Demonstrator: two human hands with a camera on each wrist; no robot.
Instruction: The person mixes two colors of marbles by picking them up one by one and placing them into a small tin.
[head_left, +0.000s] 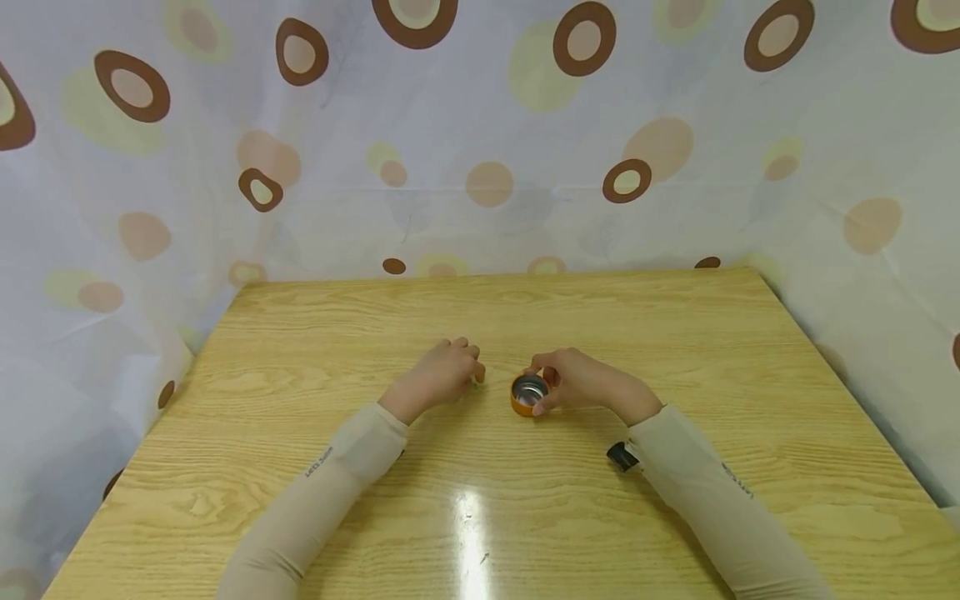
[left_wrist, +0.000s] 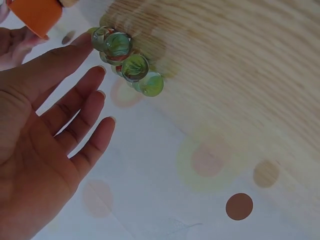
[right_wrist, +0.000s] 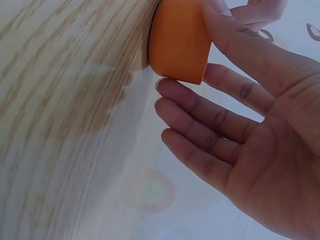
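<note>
Near the middle of the table, my right hand (head_left: 585, 385) holds a small round orange bowl (head_left: 522, 407) by its side, thumb on the near side and fingers at the far side. The bowl's shiny metal inside faces up. In the right wrist view its orange wall (right_wrist: 180, 42) stands close to the wood, with three fingers spread beside it. To the left of the bowl, my left hand (head_left: 441, 375) reaches down with loosely extended fingers. Several clear glass marbles with green swirls (left_wrist: 135, 67) lie bunched on the table, and the index fingertip is right at them. From above, this hand mostly hides them.
The wood-grain table (head_left: 480, 312) stretches out around both hands. Behind it and along its sides hangs a white curtain (head_left: 450, 108) with brown and beige rings. A small black device (head_left: 622, 457) sits by the right sleeve cuff.
</note>
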